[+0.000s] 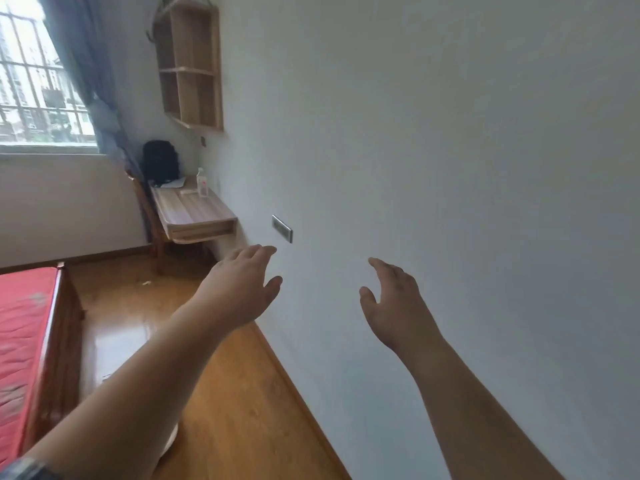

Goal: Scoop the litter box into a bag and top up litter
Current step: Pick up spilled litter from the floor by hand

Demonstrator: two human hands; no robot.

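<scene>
No litter box, scoop, bag or litter shows in the head view. Both my arms reach forward toward a plain white wall (450, 168). My left hand (242, 289) hangs in the air with fingers straight and relaxed, holding nothing. My right hand (394, 303) is held out at the same height, fingers loosely extended, thumb apart, also holding nothing. Neither hand touches the wall or any object.
A wall-mounted wooden desk (194, 213) carries a clear bottle (202, 185) and a black backpack (160, 162), with a wooden shelf unit (190, 64) above. A bed with a red cover (24, 337) stands at the left. Wooden floor (221, 393) runs along the wall.
</scene>
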